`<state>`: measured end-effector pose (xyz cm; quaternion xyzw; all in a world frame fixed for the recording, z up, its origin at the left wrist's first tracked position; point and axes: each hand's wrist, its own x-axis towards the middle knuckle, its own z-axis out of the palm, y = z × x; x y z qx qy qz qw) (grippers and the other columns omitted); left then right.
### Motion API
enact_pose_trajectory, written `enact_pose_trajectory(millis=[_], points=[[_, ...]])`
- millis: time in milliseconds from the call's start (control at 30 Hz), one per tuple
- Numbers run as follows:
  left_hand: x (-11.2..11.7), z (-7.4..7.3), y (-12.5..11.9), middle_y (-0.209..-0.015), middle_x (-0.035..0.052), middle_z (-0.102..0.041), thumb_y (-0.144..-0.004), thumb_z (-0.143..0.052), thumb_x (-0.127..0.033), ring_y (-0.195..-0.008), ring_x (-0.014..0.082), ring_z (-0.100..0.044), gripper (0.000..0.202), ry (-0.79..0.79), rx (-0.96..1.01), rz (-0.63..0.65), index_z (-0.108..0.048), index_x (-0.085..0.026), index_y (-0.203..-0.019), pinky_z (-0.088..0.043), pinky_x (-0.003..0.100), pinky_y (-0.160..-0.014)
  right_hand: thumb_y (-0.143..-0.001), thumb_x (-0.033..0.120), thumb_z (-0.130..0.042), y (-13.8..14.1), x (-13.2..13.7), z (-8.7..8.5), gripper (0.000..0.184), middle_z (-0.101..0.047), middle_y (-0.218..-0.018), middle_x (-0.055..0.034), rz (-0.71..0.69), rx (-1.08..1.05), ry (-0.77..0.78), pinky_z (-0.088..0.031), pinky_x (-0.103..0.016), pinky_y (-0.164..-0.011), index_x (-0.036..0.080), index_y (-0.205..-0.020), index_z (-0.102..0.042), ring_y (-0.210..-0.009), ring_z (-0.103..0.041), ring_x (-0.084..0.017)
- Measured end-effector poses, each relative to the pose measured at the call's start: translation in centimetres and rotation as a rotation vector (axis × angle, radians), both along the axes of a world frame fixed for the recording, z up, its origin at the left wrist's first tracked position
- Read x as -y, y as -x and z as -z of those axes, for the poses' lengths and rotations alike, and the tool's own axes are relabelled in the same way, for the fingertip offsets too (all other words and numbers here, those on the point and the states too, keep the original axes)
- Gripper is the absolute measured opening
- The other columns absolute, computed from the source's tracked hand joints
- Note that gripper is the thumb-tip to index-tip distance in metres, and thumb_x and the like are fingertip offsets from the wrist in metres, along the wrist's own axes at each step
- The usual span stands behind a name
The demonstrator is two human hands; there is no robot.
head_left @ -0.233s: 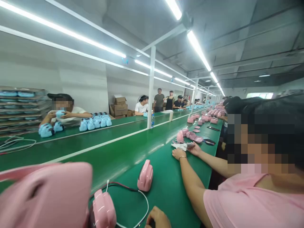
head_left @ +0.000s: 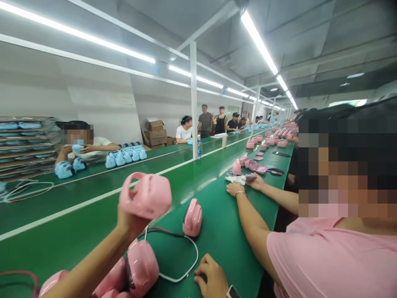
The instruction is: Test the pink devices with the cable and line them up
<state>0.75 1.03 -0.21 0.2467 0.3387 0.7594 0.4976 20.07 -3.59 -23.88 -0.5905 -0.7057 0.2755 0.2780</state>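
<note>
Since the earlier frame, the left hand (head_left: 132,223) has carried its clamped pink shell (head_left: 145,195) away above the worktop (head_left: 223,231); the right hand (head_left: 211,277) rests curled there, grip unclear.

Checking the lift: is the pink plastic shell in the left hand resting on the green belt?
No, the left hand holds the pink plastic shell raised clear above the green belt.

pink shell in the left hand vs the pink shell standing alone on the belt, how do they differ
The held shell is up in the air, gripped from below by the left hand; the standing shell rests on the green belt, untouched. The held shell lies tilted with its handle loop toward the left; the standing shell is upright on its edge. Both are glossy pink plastic of the same rounded shape.
</note>
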Motion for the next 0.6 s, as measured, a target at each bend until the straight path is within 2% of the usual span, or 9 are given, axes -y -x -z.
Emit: enact_pose_trajectory(millis=[33,133,167,233,267,333,367,467,600], points=[[-1.1,0.3,-0.7,-0.067,-0.0002,-0.060,-0.069,-0.061,-0.025,-0.055,0.0154,-0.054,0.014,0.060,0.014,0.051,-0.060,-0.019,-0.080,-0.045,0.024,-0.046,-0.071,0.011,-0.062,0.2,0.5,-0.3,0.017,-0.066,-0.096,-0.0037,0.031,-0.012,-0.016,-0.044,-0.025,-0.078,0.021,-0.080,-0.071,-0.086,-0.064,-0.018],[-4.1,1.9,-1.9,-0.060,0.0021,-0.058,-0.068,-0.055,-0.030,-0.051,0.0205,-0.055,0.013,0.178,0.029,0.145,-0.056,-0.018,-0.072,-0.047,0.033,-0.046,-0.067,0.006,-0.060,0.3,1.2,-0.8,0.017,-0.065,-0.087,-0.0034,0.078,-0.083,-0.034,-0.043,-0.028,-0.074,0.019,-0.077,-0.066,-0.080,-0.062,-0.019],[-4.9,2.5,-2.0,-0.061,0.0025,-0.058,-0.068,-0.054,-0.029,-0.052,0.0215,-0.056,0.012,0.196,0.031,0.167,-0.056,-0.018,-0.072,-0.047,0.034,-0.047,-0.066,0.006,-0.059,0.2,1.1,-1.1,0.015,-0.064,-0.080,-0.0026,0.067,-0.158,-0.016,-0.043,-0.028,-0.070,0.019,-0.073,-0.065,-0.074,-0.061,-0.018],[-6.0,3.6,-1.9,-0.061,0.0031,-0.059,-0.067,-0.053,-0.026,-0.053,0.0219,-0.057,0.012,0.211,0.029,0.206,-0.058,-0.017,-0.072,-0.047,0.034,-0.049,-0.062,0.011,-0.061,-0.5,0.4,-1.7,0.007,-0.059,-0.063,-0.0003,0.045,-0.441,0.078,-0.040,-0.027,-0.058,0.018,-0.066,-0.062,-0.059,-0.056,-0.016],[-6.3,4.0,-1.8,-0.062,0.0036,-0.060,-0.066,-0.053,-0.025,-0.054,0.0217,-0.057,0.012,0.212,0.026,0.226,-0.059,-0.017,-0.073,-0.047,0.033,-0.050,-0.061,0.016,-0.064,-1.0,-0.3,-2.2,0.004,-0.057,-0.056,0.0008,0.047,-0.604,0.136,-0.038,-0.026,-0.052,0.018,-0.064,-0.061,-0.053,-0.052,-0.015],[-7.0,4.6,-1.7,-0.064,0.0046,-0.062,-0.064,-0.054,-0.022,-0.055,0.0211,-0.058,0.015,0.208,0.015,0.267,-0.061,-0.015,-0.074,-0.047,0.032,-0.052,-0.058,0.029,-0.069,-2.0,-2.1,-3.4,0.016,-0.056,-0.053,0.0013,0.088,-0.855,0.195,-0.033,-0.024,-0.044,0.016,-0.066,-0.064,-0.046,-0.048,-0.012],[-7.3,4.9,-1.7,-0.065,0.0050,-0.062,-0.064,-0.054,-0.022,-0.056,0.0210,-0.058,0.016,0.204,0.010,0.286,-0.062,-0.014,-0.076,-0.047,0.032,-0.053,-0.057,0.035,-0.070,-2.5,-3.3,-4.0,0.023,-0.057,-0.055,0.0008,0.125,-0.913,0.181,-0.032,-0.023,-0.043,0.016,-0.070,-0.066,-0.046,-0.047,-0.011],[-8.3,5.6,-2.3,-0.072,0.0046,-0.065,-0.064,-0.054,-0.022,-0.062,0.0205,-0.060,0.021,0.169,0.010,0.328,-0.064,-0.016,-0.081,-0.049,0.032,-0.059,-0.057,0.043,-0.073,-3.3,-6.9,-5.2,0.035,-0.059,-0.057,0.0011,0.208,-0.967,0.121,-0.034,-0.022,-0.044,0.015,-0.078,-0.070,-0.050,-0.047,-0.010],[-9.4,6.5,-3.5,-0.078,0.0025,-0.065,-0.064,-0.057,-0.025,-0.067,0.0199,-0.061,0.022,0.135,0.023,0.373,-0.063,-0.019,-0.084,-0.050,0.031,-0.063,-0.061,0.037,-0.077,-2.8,-10.6,-4.9,0.032,-0.057,-0.053,0.0036,0.236,-0.985,0.149,-0.036,-0.021,-0.041,0.014,-0.080,-0.068,-0.045,-0.048,-0.009]])
